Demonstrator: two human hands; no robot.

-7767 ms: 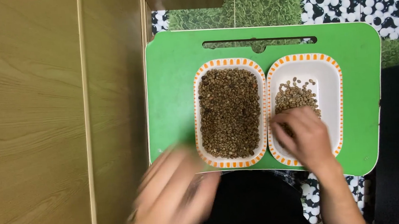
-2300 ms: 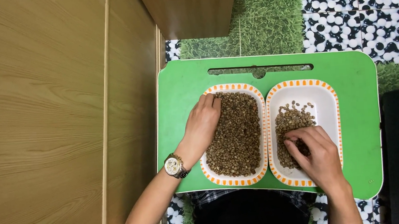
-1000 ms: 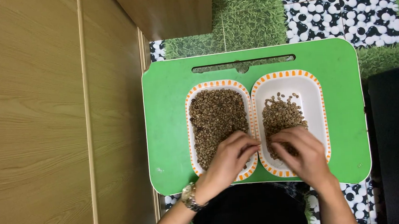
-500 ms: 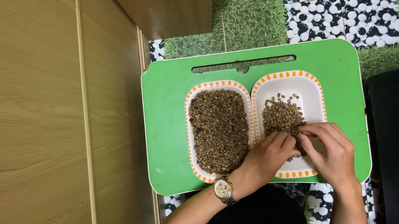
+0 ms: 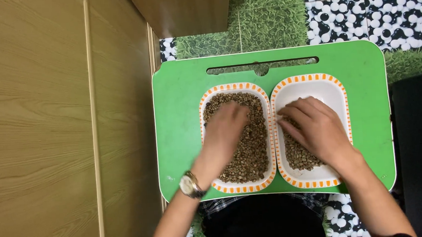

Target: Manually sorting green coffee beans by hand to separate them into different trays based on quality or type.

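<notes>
Left hand (image 5: 227, 132) blurred — its fingertips unreadable; right hand (image 5: 313, 126) hides beans (image 5: 297, 154) beneath.

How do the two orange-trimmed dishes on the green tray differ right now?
The left dish is covered with brown beans nearly wall to wall; the right dish holds a smaller pile and shows bare white bottom at its far end and right side. The left hand lies over the left dish's beans, the right hand over the right dish's pile. Both are white, rectangular with rounded corners, side by side on the green tray.

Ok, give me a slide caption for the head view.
Left hand in the fuller bean dish, right hand in the sparser dish, both on a green tray.
</notes>
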